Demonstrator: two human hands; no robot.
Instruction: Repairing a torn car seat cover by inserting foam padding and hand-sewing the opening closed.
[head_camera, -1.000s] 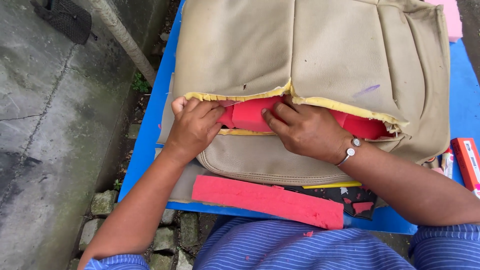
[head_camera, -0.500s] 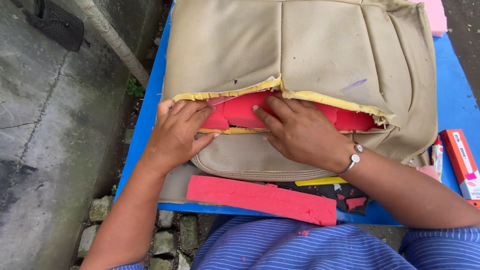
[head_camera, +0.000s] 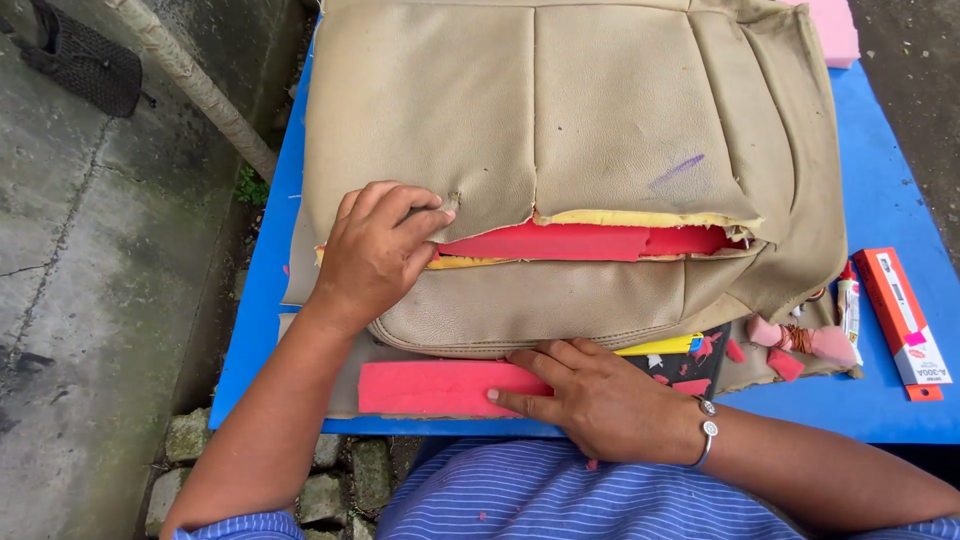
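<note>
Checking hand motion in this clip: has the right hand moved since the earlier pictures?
Yes. The right hand has left the torn slit in the beige seat cover and come down toward the person, onto the loose red foam strip.

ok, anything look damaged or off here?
Yes. The beige seat cover is torn open across its front, baring red foam and a yellow foam edge. The left hand rests at the tear's left end; the right hand touches a loose red foam strip. Red scraps litter the blue table.
</note>
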